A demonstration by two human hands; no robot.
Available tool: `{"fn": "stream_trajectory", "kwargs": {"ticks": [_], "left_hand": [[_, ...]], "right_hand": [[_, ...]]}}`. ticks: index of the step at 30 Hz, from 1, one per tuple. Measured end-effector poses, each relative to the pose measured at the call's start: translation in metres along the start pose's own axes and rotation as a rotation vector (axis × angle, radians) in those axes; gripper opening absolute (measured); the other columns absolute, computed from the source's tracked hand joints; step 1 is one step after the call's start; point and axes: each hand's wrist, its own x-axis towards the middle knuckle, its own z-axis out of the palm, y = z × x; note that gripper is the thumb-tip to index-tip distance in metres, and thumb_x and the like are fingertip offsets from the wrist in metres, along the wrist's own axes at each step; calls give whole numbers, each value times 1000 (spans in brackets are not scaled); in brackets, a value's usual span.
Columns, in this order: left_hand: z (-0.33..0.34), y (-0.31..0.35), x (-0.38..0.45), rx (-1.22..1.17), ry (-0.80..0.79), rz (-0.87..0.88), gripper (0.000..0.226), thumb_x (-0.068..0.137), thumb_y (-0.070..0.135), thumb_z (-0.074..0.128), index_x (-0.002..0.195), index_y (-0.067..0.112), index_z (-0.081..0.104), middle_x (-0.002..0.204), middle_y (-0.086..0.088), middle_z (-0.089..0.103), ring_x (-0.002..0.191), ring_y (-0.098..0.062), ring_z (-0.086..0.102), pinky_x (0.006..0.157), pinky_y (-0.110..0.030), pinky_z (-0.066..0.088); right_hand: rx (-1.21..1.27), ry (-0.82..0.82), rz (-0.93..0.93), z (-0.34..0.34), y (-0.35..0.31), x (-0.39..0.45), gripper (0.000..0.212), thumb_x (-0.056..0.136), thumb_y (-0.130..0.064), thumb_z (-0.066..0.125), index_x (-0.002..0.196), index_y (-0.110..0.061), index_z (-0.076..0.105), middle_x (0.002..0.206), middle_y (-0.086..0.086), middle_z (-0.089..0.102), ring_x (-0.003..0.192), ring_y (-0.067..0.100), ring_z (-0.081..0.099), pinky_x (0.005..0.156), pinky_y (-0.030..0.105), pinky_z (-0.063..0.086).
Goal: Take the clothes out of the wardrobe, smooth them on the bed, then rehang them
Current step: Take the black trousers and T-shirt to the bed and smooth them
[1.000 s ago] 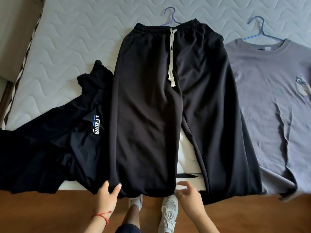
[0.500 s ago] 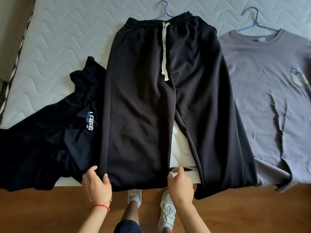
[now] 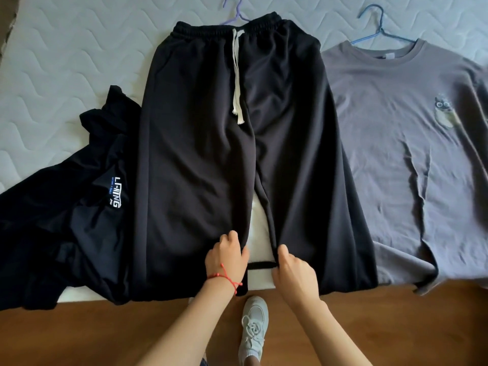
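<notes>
The black pants [image 3: 237, 159] lie flat on the bed [image 3: 66, 62], between a dark jacket [image 3: 66, 220] and a gray shirt [image 3: 409, 154]. The left hand [image 3: 227, 260] pinches one leg's inner edge. The right hand [image 3: 294, 273] pinches the other leg's edge.

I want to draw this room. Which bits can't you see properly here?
Head view only:
- purple hanger: the black trousers hide all but its hook.
- grey shirt: sleeve cut off by the right edge.
- dark jacket: cut off by the left edge.
</notes>
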Motion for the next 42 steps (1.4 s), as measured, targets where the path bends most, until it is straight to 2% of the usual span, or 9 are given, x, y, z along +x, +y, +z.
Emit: {"fn": "stream_trajectory", "kwargs": {"ticks": [3, 6, 10, 14, 17, 21, 26, 30, 42], "left_hand": [[-4, -2, 10, 30, -29, 3, 25, 91, 30, 40, 101, 10, 52, 110, -10, 62, 102, -32, 60, 76, -35, 45], [-7, -10, 10, 41, -36, -33, 26, 91, 29, 39, 96, 8, 54, 107, -12, 65, 98, -33, 61, 72, -33, 45], [-9, -15, 7, -8, -33, -50, 19, 88, 27, 42, 81, 11, 51, 96, -12, 67, 89, -33, 63, 63, -29, 39], [-3, -17, 9, -28, 140, 85, 27, 85, 33, 45, 71, 11, 52, 80, -9, 61, 76, -30, 61, 58, -30, 40], [1, -22, 13, 92, 343, 197, 39, 82, 41, 40, 94, 14, 66, 97, -10, 64, 90, -31, 64, 70, -40, 51], [6, -51, 19, 245, 314, 234, 49, 85, 39, 49, 133, 25, 45, 140, -12, 48, 129, -33, 45, 97, -59, 37], [-9, -74, 25, 248, 187, 303, 66, 68, 33, 75, 129, 24, 51, 136, -7, 53, 125, -27, 51, 92, -54, 46], [-38, -97, 32, 59, 302, 338, 40, 77, 25, 58, 115, 13, 63, 121, -8, 64, 116, -27, 59, 87, -44, 54], [-162, -223, 130, -108, 442, 229, 27, 76, 8, 61, 102, 3, 66, 109, -14, 66, 107, -36, 60, 81, -45, 51]], "right_hand": [[27, -89, -128, 10, -11, -2, 12, 80, -13, 51, 88, -11, 43, 80, 9, 64, 70, 32, 63, 40, 24, 11], [138, -193, -131, 11, -15, -5, 19, 92, -25, 39, 99, -12, 50, 92, 4, 55, 85, 29, 59, 47, 28, 27], [450, 107, 122, -7, -1, 0, 14, 90, -30, 51, 93, -17, 54, 82, -3, 58, 75, 18, 57, 62, 32, 44], [138, 336, -66, -6, 20, 17, 39, 77, -21, 68, 114, -15, 57, 115, 6, 63, 104, 27, 61, 76, 38, 51], [-38, 158, -208, -1, 30, 28, 63, 74, -29, 67, 132, -19, 45, 140, 4, 49, 127, 25, 49, 94, 42, 48], [6, 64, -131, 3, 28, 31, 57, 86, -26, 54, 141, -20, 37, 152, -2, 29, 141, 21, 26, 111, 42, 28], [382, 241, 70, -7, -21, 27, 43, 87, -11, 55, 129, -7, 50, 136, 12, 49, 128, 27, 44, 105, 39, 35], [379, 415, -55, -7, -82, 19, 36, 80, -15, 46, 113, -9, 59, 123, 14, 57, 116, 27, 50, 98, 38, 38], [377, 75, -150, -12, -249, 75, 31, 92, -32, 48, 117, -15, 57, 113, 0, 61, 102, 23, 58, 83, 34, 47]]}}
